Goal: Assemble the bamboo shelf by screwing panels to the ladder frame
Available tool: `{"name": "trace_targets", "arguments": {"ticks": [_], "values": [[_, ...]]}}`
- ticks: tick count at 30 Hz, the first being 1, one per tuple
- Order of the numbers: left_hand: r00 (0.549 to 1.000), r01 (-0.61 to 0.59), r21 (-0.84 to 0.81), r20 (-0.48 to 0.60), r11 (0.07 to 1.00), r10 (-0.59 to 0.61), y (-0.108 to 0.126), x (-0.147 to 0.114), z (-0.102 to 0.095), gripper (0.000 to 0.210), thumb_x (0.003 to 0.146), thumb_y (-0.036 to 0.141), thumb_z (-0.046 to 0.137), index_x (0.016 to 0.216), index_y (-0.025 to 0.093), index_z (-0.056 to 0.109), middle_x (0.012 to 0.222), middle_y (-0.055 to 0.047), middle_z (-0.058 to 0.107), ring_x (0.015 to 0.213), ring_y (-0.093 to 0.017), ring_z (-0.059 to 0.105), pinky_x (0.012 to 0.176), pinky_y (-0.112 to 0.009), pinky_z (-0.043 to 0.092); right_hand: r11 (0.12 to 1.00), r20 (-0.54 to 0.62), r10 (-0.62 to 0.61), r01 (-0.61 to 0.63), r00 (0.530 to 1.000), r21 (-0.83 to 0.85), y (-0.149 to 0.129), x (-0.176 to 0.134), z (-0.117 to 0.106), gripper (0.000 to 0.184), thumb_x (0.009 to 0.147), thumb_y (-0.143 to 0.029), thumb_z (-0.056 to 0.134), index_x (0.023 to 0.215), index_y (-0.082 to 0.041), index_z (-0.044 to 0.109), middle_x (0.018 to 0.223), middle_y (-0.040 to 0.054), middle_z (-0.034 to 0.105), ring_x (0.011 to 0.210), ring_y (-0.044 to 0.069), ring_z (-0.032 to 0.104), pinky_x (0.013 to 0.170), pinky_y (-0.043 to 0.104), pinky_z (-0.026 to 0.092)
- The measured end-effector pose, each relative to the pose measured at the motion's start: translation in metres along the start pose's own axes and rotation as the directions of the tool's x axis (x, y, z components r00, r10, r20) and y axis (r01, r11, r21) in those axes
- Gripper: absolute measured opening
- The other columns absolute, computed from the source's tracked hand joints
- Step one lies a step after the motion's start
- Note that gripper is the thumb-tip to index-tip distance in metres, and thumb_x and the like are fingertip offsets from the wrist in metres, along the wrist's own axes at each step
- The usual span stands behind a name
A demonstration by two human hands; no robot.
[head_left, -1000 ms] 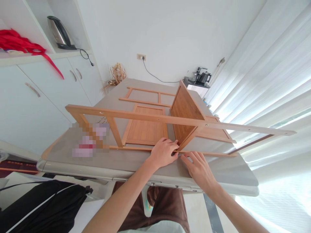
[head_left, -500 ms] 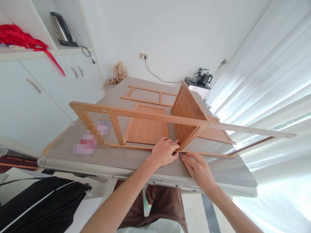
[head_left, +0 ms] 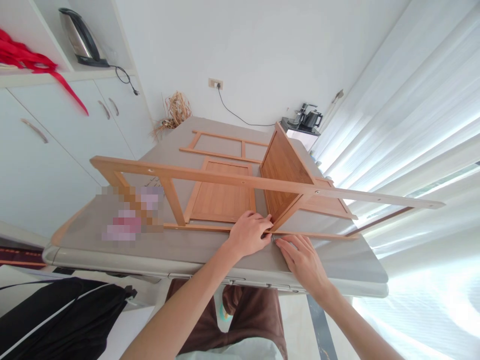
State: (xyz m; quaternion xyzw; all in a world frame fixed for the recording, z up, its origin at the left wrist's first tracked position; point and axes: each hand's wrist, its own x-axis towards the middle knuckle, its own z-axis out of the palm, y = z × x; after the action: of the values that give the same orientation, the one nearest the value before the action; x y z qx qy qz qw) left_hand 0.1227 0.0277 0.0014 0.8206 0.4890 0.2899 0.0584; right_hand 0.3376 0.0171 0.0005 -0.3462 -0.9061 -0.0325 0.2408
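A wooden side frame (head_left: pixel 210 176) stands on its long edge along the front of the table, with a solid wooden panel (head_left: pixel 285 175) upright behind it and meeting it at a crosspiece. My left hand (head_left: pixel 248 235) is closed on the frame's lower rail where the crosspiece and panel meet it. Just right of it, my right hand (head_left: pixel 304 257) pinches a small metal piece (head_left: pixel 273 239) against the rail's near side. It looks like a screw or bolt, mostly covered by the fingertips. Behind the frame, a flat wooden panel (head_left: pixel 223 192) lies on the table.
The grey table (head_left: pixel 210 250) also bears a second open wooden frame (head_left: pixel 221 152) at the back and another panel (head_left: pixel 326 202) on the right. Blurred small items (head_left: pixel 125 225) lie at the left. A black bag (head_left: pixel 63 315) is at lower left; curtains (head_left: pixel 423 125) hang at right.
The whole view has shifted slightly, so things sit a little further left. Both hands keep their places at the joint, the right fingers still on the small metal piece.
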Motion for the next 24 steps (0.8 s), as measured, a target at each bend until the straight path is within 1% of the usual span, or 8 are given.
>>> {"name": "trace_targets", "arguments": {"ticks": [4, 8, 14, 18, 21, 24], "values": [[1.000, 0.007, 0.001, -0.004, 1.000, -0.007, -0.001, 0.000, 0.002, 0.014, 0.087, 0.024, 0.058, 0.095, 0.022, 0.069, 0.105, -0.005, 0.074, 0.095, -0.020, 0.066, 0.097, -0.037, 0.042, 1.000, -0.015, 0.001, -0.001, 1.000, -0.013, -0.001, 0.001, 0.002, 0.020, 0.097, -0.015, 0.049, 0.104, -0.020, 0.067, 0.096, 0.0075, 0.066, 0.090, 0.019, 0.060, 0.084, 0.035, 0.044], [1.000, 0.003, 0.004, -0.002, 1.000, -0.003, -0.002, -0.001, 0.003, 0.013, 0.087, 0.025, 0.059, 0.094, 0.022, 0.069, 0.107, -0.004, 0.074, 0.095, -0.019, 0.066, 0.097, -0.037, 0.042, 0.999, 0.012, -0.012, 0.012, 1.000, -0.049, 0.001, 0.001, 0.002, 0.021, 0.097, -0.014, 0.048, 0.106, -0.020, 0.066, 0.095, 0.0074, 0.065, 0.089, 0.019, 0.059, 0.084, 0.036, 0.044], [1.000, -0.004, 0.005, 0.007, 1.000, 0.004, -0.002, 0.000, 0.001, 0.012, 0.087, 0.026, 0.059, 0.092, 0.021, 0.068, 0.106, -0.004, 0.074, 0.096, -0.020, 0.066, 0.097, -0.037, 0.042, 0.973, 0.078, -0.108, 0.121, 0.991, -0.195, -0.005, 0.008, -0.008, 0.031, 0.092, -0.002, 0.043, 0.107, -0.019, 0.065, 0.096, 0.0086, 0.064, 0.089, 0.021, 0.055, 0.086, 0.039, 0.041], [1.000, -0.016, 0.008, 0.014, 1.000, 0.016, -0.001, 0.000, 0.001, 0.010, 0.087, 0.026, 0.059, 0.089, 0.021, 0.067, 0.106, -0.003, 0.074, 0.096, -0.019, 0.066, 0.095, -0.037, 0.042, 0.944, 0.133, -0.154, 0.185, 0.979, -0.274, -0.010, 0.017, -0.016, 0.030, 0.090, 0.000, 0.043, 0.100, -0.017, 0.065, 0.095, 0.0092, 0.064, 0.087, 0.022, 0.053, 0.085, 0.039, 0.041], [1.000, -0.025, 0.015, 0.013, 1.000, 0.025, -0.002, 0.000, 0.000, 0.010, 0.087, 0.026, 0.058, 0.087, 0.020, 0.067, 0.108, -0.003, 0.074, 0.095, -0.019, 0.066, 0.095, -0.036, 0.042, 0.934, 0.144, -0.187, 0.221, 0.972, -0.279, -0.009, 0.018, -0.017, 0.025, 0.091, -0.002, 0.045, 0.100, -0.015, 0.066, 0.094, 0.0094, 0.064, 0.087, 0.022, 0.053, 0.084, 0.039, 0.041], [1.000, -0.017, 0.020, 0.010, 1.000, 0.017, -0.002, 0.000, 0.001, 0.009, 0.087, 0.026, 0.059, 0.087, 0.021, 0.067, 0.109, -0.002, 0.073, 0.095, -0.018, 0.066, 0.095, -0.036, 0.042, 0.949, 0.123, -0.174, 0.200, 0.977, -0.243, -0.005, 0.015, -0.013, 0.023, 0.092, -0.005, 0.047, 0.101, -0.016, 0.066, 0.095, 0.0087, 0.065, 0.085, 0.021, 0.054, 0.082, 0.038, 0.041]]}}
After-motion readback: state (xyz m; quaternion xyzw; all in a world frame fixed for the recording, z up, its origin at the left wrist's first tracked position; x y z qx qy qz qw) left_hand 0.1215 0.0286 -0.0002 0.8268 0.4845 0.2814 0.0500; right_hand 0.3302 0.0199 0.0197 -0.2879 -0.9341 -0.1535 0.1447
